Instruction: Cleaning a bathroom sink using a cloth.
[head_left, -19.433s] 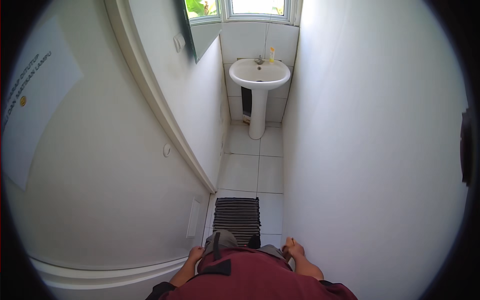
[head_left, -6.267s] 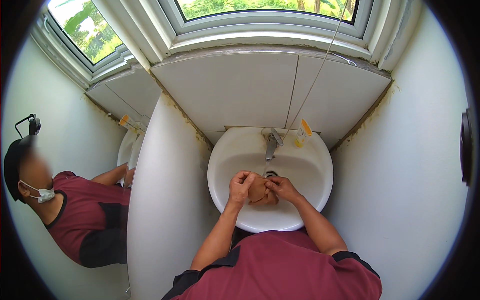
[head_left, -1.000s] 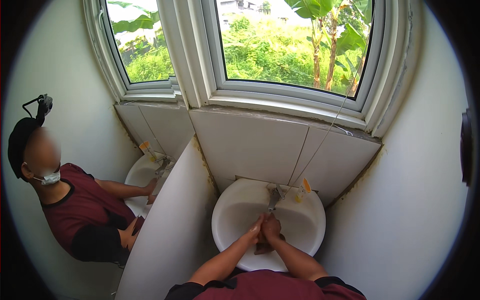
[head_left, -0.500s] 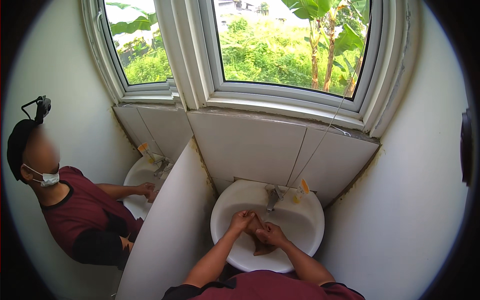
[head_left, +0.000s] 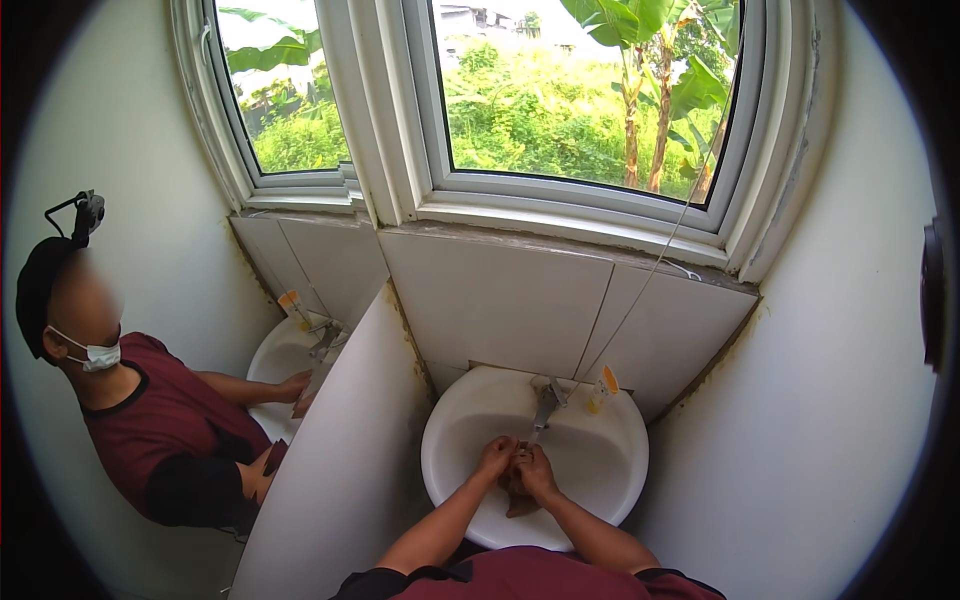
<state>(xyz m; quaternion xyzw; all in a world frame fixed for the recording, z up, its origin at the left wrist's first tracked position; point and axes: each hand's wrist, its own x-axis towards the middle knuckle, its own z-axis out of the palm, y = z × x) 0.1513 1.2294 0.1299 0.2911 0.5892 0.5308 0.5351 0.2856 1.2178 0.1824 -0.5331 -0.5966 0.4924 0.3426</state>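
Note:
Over the white washbasin (head_left: 437, 480), both my hands are drawn together under the metal tap (head_left: 546, 400). Bunched between them is a wet-looking brown cloth (head_left: 521, 506), its lower end hanging into the bowl. My left hand (head_left: 497, 457) has its fingers closed on the cloth's upper part. Right beside it, my right hand (head_left: 537, 470) is closed on the cloth too. A pale streak under the spout looks like running water falling at my fingers. The fingers cover most of the cloth's upper part.
A yellow-and-white tube (head_left: 604, 388) stands on the basin's back right rim. From the window a thin cord (head_left: 645, 285) slants down behind the tap. White walls close in on both sides. The mirror (head_left: 150, 240) at left reflects me and the basin.
My hands have come closer together and nearer the tap. The cloth, spread between them before, is now gathered up and mostly covered by the fingers.

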